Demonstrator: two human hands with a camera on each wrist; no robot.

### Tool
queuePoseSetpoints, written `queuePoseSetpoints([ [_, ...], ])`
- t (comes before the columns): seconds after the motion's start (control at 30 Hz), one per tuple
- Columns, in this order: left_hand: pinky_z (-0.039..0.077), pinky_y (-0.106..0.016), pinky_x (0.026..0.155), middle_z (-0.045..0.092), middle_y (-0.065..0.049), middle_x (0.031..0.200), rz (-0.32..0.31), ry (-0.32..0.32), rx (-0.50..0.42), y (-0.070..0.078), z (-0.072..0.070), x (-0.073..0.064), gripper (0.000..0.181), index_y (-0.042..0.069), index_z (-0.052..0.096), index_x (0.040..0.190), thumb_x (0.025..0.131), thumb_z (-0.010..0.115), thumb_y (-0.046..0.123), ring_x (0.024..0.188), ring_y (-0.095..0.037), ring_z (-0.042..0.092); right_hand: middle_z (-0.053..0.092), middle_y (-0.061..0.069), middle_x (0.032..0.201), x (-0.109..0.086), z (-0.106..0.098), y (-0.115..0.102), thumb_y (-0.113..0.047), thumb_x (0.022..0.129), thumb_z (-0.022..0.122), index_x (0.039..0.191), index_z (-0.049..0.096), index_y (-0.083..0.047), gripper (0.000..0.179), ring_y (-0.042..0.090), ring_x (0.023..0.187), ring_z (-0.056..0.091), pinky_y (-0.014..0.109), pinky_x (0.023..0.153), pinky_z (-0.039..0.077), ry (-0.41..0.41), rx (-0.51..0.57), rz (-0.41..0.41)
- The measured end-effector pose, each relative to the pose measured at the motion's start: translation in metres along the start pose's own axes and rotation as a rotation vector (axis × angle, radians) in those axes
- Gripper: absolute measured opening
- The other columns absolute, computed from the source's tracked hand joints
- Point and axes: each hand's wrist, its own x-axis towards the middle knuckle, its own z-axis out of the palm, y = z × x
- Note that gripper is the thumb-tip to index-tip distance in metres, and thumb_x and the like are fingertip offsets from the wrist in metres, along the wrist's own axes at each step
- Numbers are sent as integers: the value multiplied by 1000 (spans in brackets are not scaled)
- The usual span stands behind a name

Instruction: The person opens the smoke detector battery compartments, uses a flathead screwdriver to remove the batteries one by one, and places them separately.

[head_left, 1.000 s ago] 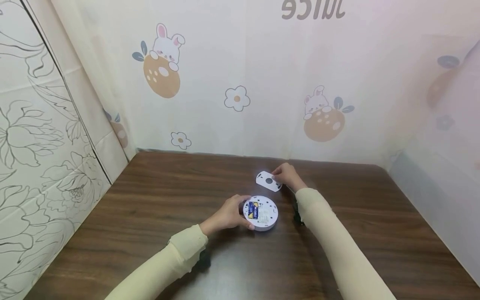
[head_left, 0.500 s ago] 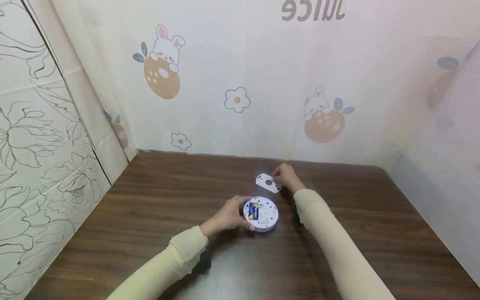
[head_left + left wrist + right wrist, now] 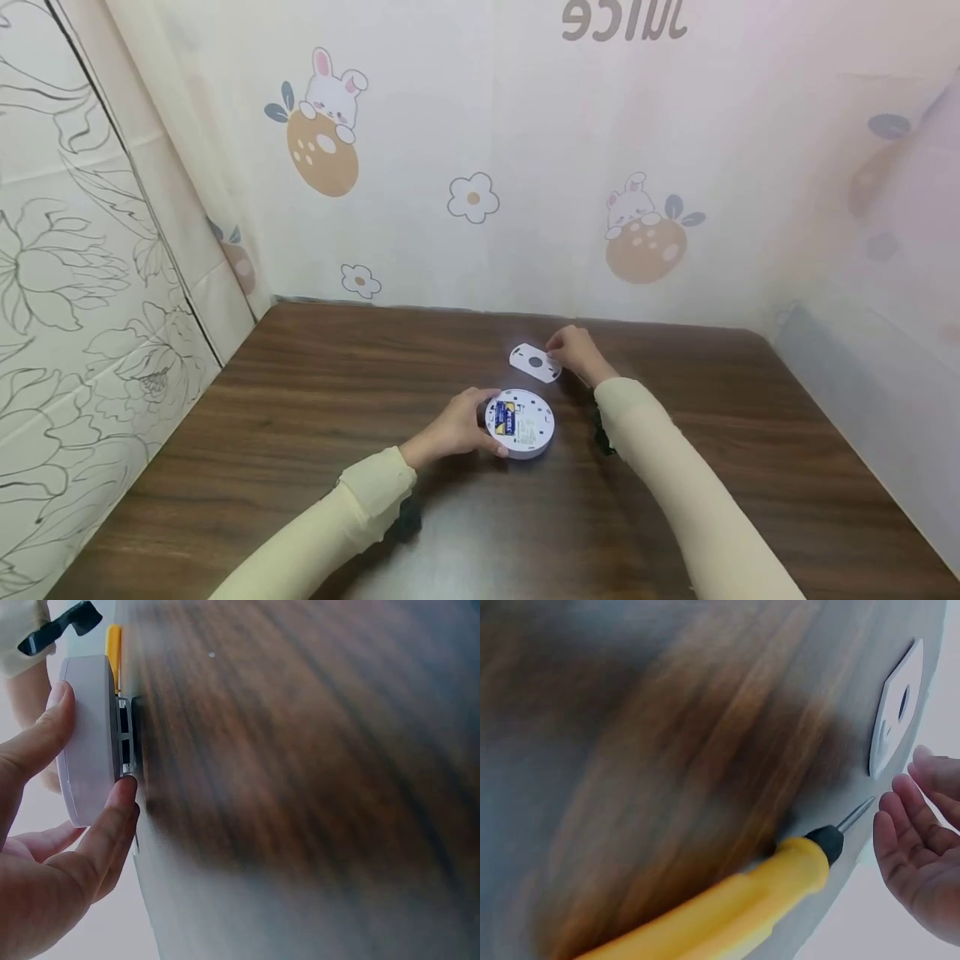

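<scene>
My left hand [image 3: 453,425] grips the side of a round white smoke detector [image 3: 528,433], thumb at the near rim and fingers round the far left. Its underside faces up, showing a blue and yellow battery [image 3: 505,418]. Beyond it lies a white mounting plate [image 3: 522,359] with a round centre hole. My right hand [image 3: 576,350] is at the plate's right end, overlapping it in the head view. In the right wrist view its loosely bent fingertips [image 3: 887,801] stand just off the plate, holding nothing.
A screwdriver with a yellow handle [image 3: 735,904] lies beside the right hand; the right arm hides it in the head view. The dark wooden table [image 3: 337,375] ends at a patterned curtain [image 3: 480,250] at the back.
Little differs. The right fingertips cover slightly less of the plate's end, while the left hand and the smoke detector stay in place.
</scene>
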Motion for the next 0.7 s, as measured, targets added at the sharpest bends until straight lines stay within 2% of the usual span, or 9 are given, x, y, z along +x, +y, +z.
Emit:
queuePoseSetpoints([
  [0.23, 38, -38, 94, 51, -12, 113, 7, 10, -1, -2, 0, -1, 92, 1, 43, 127, 51, 85, 31, 103, -23, 47, 61, 17, 96, -24, -4, -5, -9, 82, 60, 99, 62, 2, 20, 28, 85, 56, 41, 76, 50, 14, -42, -20],
  [0.47, 39, -37, 93, 51, -11, 111, -6, 1, 4, -2, 2, -3, 91, 3, 43, 128, 51, 85, 30, 101, -22, 47, 61, 16, 93, -53, -5, -5, -9, 78, 63, 97, 63, 3, 22, 29, 88, 54, 43, 79, 47, 114, -127, -75],
  [0.7, 41, -37, 91, 51, -11, 108, -4, 7, 2, 2, 3, -3, 91, 2, 43, 127, 52, 85, 30, 97, -21, 48, 58, 19, 97, -86, -17, 13, -20, 78, 66, 101, 61, 3, 33, 31, 89, 53, 46, 74, 48, 145, -175, -21],
])
